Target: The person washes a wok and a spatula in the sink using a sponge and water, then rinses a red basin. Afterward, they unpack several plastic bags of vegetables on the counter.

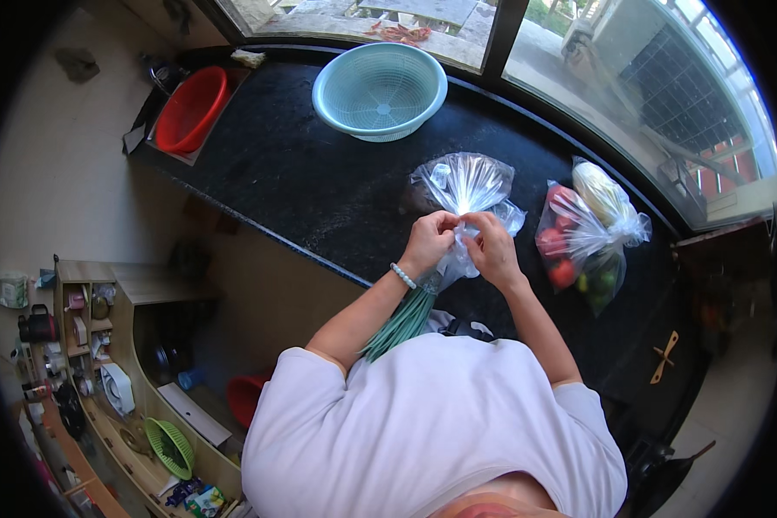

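Both my hands meet at the gathered neck of a clear plastic bag [469, 184] on the black countertop [278, 149]. My left hand [431, 238], with a beaded bracelet [403, 275] at its wrist, pinches the neck from one side. From the other side, the fingers of my right hand [492, 246] grip the same twisted plastic. Dark contents show dimly through the bag. A bundle of long green stalks [401, 320] sticks out below my left wrist, its upper end in plastic. To the right lie tied clear bags holding tomatoes [552, 242], a pale leafy vegetable [601, 188] and green vegetables [599, 285].
A light blue plastic colander [381, 90] stands by the window. At the far left, a red basin [194, 110] sits in the sink. Crossed wooden utensils [664, 357] lie at the right, above a wok [664, 482]. A cluttered wooden cabinet [162, 285] stands lower left.
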Available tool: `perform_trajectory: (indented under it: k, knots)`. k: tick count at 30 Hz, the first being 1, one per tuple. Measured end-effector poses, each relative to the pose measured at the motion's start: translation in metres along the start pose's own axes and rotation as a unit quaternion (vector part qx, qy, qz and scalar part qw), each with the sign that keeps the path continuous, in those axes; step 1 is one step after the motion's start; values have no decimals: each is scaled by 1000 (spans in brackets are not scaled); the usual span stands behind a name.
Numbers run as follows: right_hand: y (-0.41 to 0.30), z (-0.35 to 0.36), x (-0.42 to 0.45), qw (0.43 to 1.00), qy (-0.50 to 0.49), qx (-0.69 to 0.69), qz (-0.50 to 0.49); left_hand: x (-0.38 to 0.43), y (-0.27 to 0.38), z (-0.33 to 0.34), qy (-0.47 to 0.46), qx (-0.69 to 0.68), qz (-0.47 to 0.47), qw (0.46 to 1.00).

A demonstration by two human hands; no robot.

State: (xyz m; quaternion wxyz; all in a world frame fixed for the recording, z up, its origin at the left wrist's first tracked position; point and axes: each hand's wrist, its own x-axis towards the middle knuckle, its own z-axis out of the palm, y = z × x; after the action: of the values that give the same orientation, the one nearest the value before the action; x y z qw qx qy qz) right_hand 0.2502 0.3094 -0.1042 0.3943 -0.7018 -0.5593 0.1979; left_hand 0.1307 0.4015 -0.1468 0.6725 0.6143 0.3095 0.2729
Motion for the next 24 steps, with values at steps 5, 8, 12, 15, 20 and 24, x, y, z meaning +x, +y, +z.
perform_trajectory:
  k: [5, 8, 12, 15, 20, 24]
  knots:
    - [8, 1, -2, 1000, 1, 16, 16, -5, 11, -3, -43, -57, -83, 994]
    - [10, 4, -6, 997, 11, 68, 28, 2, 13, -10, -88, 44, -75, 992]
    - [23, 17, -12, 992, 35, 125, -2, 6, 9, -13, -92, 152, -78, 981]
    - [20, 18, -17, 987, 36, 154, 4, 1, 14, -13, -83, 246, -50, 964]
    - [23, 18, -23, 960, 49, 274, 17, -6, -24, -11, -146, -2, -130, 981]
    - [28, 12, -26, 957, 56, 285, 29, -6, 9, -6, -82, -33, -121, 989]
